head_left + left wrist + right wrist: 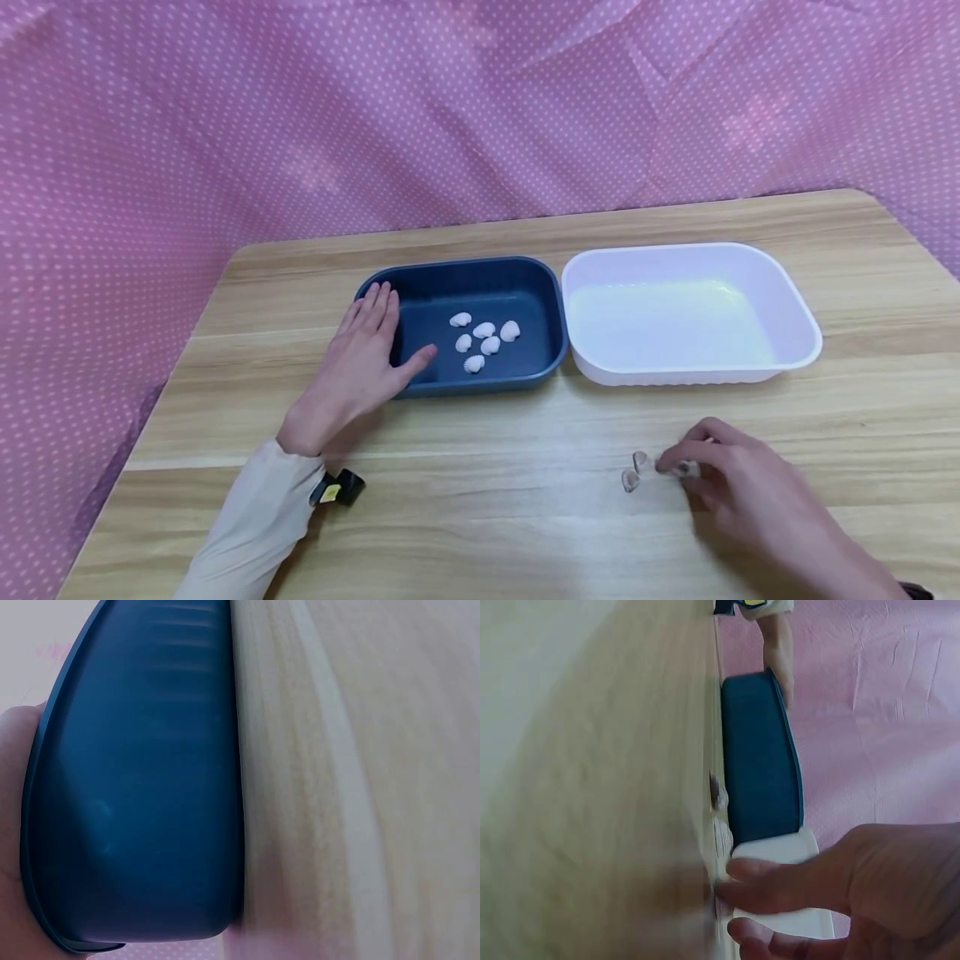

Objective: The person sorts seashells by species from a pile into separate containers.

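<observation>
Well, white shells in the blue tray, white tray alongside.

All views share the navy tray: head looking down, left wrist facing its side closely, right wrist low, farther off.

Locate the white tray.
In the head view, the white tray sits right of centre on the table, beside the blue tray and beyond the right hand.
</observation>
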### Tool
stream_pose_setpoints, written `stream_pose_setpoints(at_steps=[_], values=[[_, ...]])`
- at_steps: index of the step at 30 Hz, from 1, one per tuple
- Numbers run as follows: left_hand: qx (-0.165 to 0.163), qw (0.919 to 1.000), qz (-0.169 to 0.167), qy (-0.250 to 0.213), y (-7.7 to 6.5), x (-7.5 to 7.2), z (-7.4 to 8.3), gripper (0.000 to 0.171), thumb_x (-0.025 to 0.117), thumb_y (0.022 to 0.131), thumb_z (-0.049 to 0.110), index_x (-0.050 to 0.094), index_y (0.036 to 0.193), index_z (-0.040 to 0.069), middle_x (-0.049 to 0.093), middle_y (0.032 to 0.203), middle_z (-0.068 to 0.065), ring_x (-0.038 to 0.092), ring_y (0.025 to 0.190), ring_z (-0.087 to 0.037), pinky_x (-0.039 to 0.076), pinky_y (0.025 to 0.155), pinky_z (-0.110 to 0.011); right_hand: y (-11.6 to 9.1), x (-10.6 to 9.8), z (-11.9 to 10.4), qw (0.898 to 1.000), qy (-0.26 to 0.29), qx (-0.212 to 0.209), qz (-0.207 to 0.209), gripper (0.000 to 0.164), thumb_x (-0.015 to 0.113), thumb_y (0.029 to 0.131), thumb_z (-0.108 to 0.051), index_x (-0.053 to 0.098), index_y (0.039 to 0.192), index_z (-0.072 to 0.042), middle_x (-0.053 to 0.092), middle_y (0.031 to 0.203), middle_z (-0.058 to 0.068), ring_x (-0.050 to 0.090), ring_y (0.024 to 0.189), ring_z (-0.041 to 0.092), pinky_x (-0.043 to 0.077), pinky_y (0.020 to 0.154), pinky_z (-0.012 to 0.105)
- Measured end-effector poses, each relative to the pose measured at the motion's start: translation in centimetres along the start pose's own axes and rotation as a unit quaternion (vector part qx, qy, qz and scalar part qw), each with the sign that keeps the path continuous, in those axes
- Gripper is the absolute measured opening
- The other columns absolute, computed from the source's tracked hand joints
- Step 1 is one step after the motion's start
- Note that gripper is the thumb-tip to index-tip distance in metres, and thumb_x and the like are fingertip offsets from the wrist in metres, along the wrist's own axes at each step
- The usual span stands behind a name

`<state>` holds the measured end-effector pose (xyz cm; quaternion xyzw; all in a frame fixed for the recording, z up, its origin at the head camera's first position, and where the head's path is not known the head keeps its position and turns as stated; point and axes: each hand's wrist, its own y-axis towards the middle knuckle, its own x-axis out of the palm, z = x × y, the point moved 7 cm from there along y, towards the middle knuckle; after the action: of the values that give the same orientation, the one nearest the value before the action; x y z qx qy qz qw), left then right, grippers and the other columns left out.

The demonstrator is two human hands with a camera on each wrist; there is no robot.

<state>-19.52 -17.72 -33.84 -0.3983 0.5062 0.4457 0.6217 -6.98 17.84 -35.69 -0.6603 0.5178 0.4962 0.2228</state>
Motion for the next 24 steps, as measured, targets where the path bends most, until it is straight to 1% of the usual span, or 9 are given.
stream_pose_setpoints(at_steps=[2,4,9,10,12,15,18,20,24], values=[[0.0,1.0,0.0,-0.001,0.0,0.0,0.0,0.096,0.037,0.093,0.067,0.008,0.153,-0.003,0.004,0.16,-0.019,-0.004,0.148,-0.03,0.0,0.119,-0.046,0.1,-0.1,0.6,1.0,0.007,0.02,-0.003,0.044,0.082,0.064,0.0,0.071,0.094,-0.03,0.055,0.089,-0.02,0.048,0.069,-0.002,0.044,0.056,0.021],[0.0,1.0,0.0,-0.001,0.0,0.0,0.0,0.096,0.037,0.093,0.066,0.008,0.153,-0.003,0.004,0.16,-0.019,-0.004,0.148,-0.029,0.0,0.119,-0.046,0.2,-0.2,1.2,1.0,0.012,0.013,0.0,0.042,0.084,0.065,-0.004,0.071,0.097,-0.027,0.055,0.087,-0.021,0.045,0.068,-0.004,0.042,0.055,0.021],[-0.001,1.0,-0.002,-0.001,0.0,0.1,0.0,0.096,0.037,0.093,0.066,0.007,0.153,-0.003,0.003,0.16,-0.018,-0.004,0.148,-0.029,-0.001,0.119,-0.046,0.4,-0.4,1.6,0.994,0.052,-0.09,0.021,0.04,0.086,0.061,-0.001,0.07,0.091,-0.02,0.056,0.084,-0.018,0.045,0.068,-0.005,0.039,0.055,0.013],[-0.001,1.0,-0.002,-0.001,0.0,0.1,0.0,0.096,0.038,0.093,0.066,0.007,0.153,-0.003,0.003,0.16,-0.018,-0.004,0.148,-0.029,-0.001,0.119,-0.046,0.4,-0.3,1.7,0.993,0.06,-0.098,0.018,0.039,0.086,0.061,-0.001,0.069,0.09,-0.021,0.055,0.083,-0.019,0.045,0.068,-0.005,0.038,0.054,0.013],[-0.001,1.0,-0.002,0.0,0.0,0.1,0.0,0.096,0.037,0.093,0.066,0.007,0.153,-0.003,0.003,0.16,-0.018,-0.004,0.148,-0.029,-0.001,0.119,-0.046,0.4,-0.2,1.8,0.993,0.065,-0.098,0.009,0.035,0.087,0.063,-0.006,0.065,0.084,-0.025,0.054,0.082,-0.02,0.044,0.067,-0.006,0.037,0.054,0.012],[0.0,1.0,-0.002,0.002,0.1,0.1,0.0,0.095,0.037,0.093,0.066,0.007,0.152,-0.003,0.003,0.16,-0.019,-0.005,0.148,-0.029,-0.001,0.119,-0.046,0.4,0.0,1.8,0.995,0.059,-0.078,-0.01,0.033,0.087,0.068,-0.023,0.057,0.078,-0.032,0.048,0.077,-0.024,0.042,0.066,-0.006,0.036,0.053,0.014],[0.0,1.0,-0.003,0.003,0.1,0.1,0.0,0.095,0.037,0.094,0.066,0.007,0.152,-0.003,0.003,0.16,-0.019,-0.005,0.148,-0.029,-0.001,0.119,-0.046,0.4,0.2,1.5,0.995,0.058,-0.076,-0.024,0.031,0.085,0.069,-0.035,0.056,0.08,-0.034,0.046,0.077,-0.025,0.041,0.066,-0.006,0.035,0.054,0.014],[0.0,1.0,-0.003,0.002,0.1,0.1,0.0,0.095,0.037,0.094,0.066,0.007,0.152,-0.003,0.003,0.16,-0.019,-0.005,0.148,-0.029,-0.001,0.119,-0.046,0.4,0.2,1.2,0.993,0.067,-0.097,-0.026,0.031,0.085,0.068,-0.033,0.061,0.087,-0.031,0.047,0.079,-0.024,0.04,0.066,-0.006,0.034,0.055,0.012],[-0.001,1.0,-0.003,0.001,0.0,0.1,0.0,0.095,0.037,0.094,0.065,0.007,0.152,-0.003,0.003,0.16,-0.018,-0.005,0.148,-0.029,-0.001,0.119,-0.046,0.4,0.2,0.7,0.982,0.098,-0.159,-0.026,0.041,0.086,0.067,-0.014,0.068,0.102,-0.023,0.051,0.087,-0.02,0.042,0.068,-0.007,0.034,0.057,0.006]])
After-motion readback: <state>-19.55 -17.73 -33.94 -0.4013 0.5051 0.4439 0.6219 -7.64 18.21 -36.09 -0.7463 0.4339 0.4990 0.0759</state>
